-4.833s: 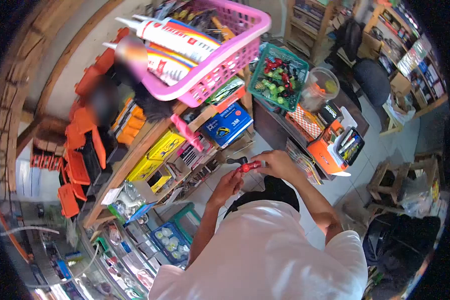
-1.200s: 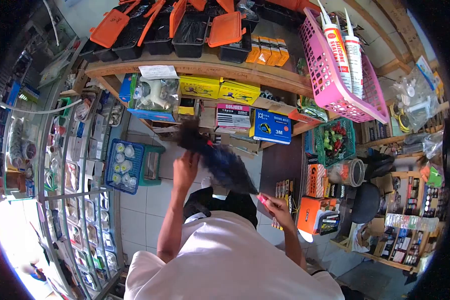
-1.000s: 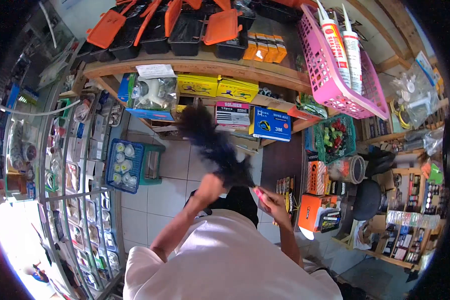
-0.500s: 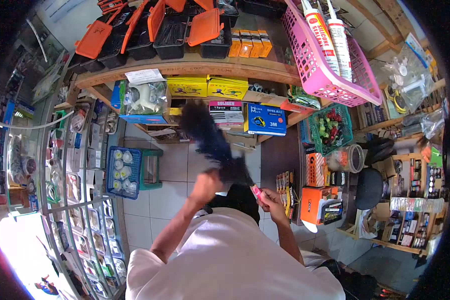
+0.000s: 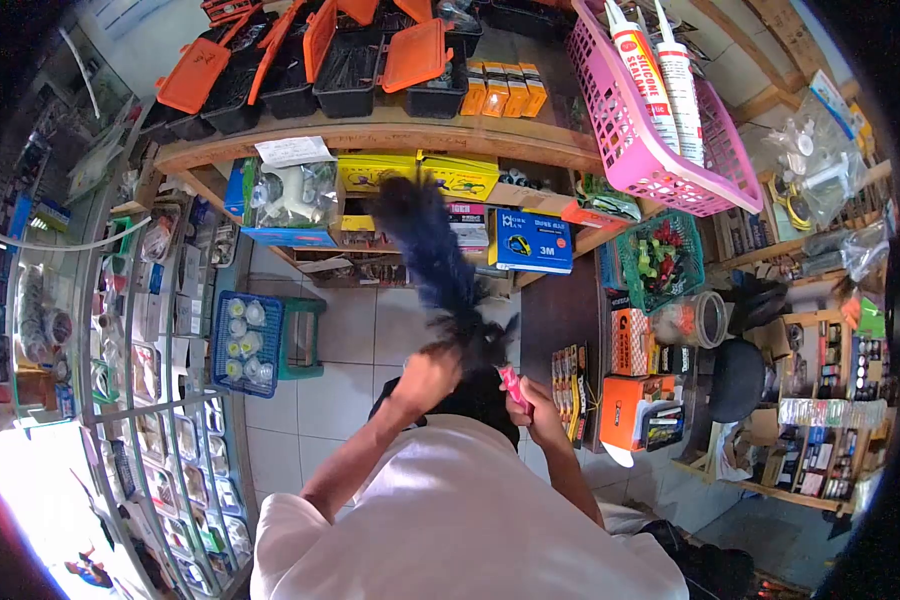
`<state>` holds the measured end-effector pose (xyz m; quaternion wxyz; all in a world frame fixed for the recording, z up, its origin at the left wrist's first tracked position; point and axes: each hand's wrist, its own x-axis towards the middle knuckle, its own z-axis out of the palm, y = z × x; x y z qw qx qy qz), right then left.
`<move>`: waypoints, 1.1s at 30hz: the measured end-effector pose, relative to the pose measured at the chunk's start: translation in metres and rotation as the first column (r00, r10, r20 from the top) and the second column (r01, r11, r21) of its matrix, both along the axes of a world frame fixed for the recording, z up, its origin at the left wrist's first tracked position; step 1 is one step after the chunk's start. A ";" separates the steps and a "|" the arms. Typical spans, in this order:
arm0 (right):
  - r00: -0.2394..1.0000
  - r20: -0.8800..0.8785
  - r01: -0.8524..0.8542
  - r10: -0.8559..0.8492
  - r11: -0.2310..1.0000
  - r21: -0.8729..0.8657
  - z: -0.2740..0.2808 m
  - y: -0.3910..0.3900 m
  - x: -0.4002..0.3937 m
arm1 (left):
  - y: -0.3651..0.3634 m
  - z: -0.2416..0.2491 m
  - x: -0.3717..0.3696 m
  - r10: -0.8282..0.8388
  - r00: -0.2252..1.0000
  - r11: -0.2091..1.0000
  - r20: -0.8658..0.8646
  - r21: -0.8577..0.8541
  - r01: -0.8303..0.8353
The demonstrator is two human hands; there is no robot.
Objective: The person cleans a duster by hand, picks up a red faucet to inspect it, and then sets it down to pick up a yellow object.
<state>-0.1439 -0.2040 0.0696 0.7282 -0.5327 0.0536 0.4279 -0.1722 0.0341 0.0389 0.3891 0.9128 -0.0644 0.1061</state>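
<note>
A dark feather duster (image 5: 438,262) with a pink handle slants up and to the left from my body. My right hand (image 5: 538,408) is wrapped round its pink handle. Beside the lower feathers, my left hand (image 5: 432,378) is closed; whether it grips any feathers is too hard to see. The duster's far end lies in front of the yellow boxes (image 5: 455,176) on the shelf below the counter. Right of the feathers stands a blue 3M box (image 5: 533,241).
Orange-lidded black bins (image 5: 346,85) and a pink basket (image 5: 625,140) with sealant tubes stand on the wooden counter. A blue basket (image 5: 247,377) is at the left on a green stool (image 5: 302,338). Crowded shelves line both sides.
The duster's tip has moved slightly right and up over the yellow boxes. My left hand has shifted right, closer to the lower feathers, and the pink handle shows more.
</note>
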 end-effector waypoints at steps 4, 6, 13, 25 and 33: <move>0.989 -0.151 0.014 0.002 0.994 0.107 0.002 -0.002 -0.002 | 0.013 0.003 0.003 0.001 0.992 0.999 0.126 0.052 -0.007; 0.975 -0.219 0.003 0.028 0.990 0.139 0.001 -0.008 -0.007 | 0.032 0.016 0.014 0.059 0.998 0.998 0.037 0.010 -0.060; 0.828 -0.526 0.063 0.194 0.901 0.430 -0.007 -0.004 -0.008 | 0.020 0.018 0.003 0.052 0.974 0.988 0.222 0.129 -0.082; 0.804 -0.560 0.056 0.200 0.912 0.406 -0.011 -0.024 -0.024 | 0.055 0.051 0.036 0.328 0.911 0.929 0.249 0.088 -0.358; 0.830 -0.539 0.115 0.145 0.901 0.419 -0.020 -0.036 -0.016 | 0.044 0.043 0.040 0.185 0.966 0.978 0.181 0.058 -0.199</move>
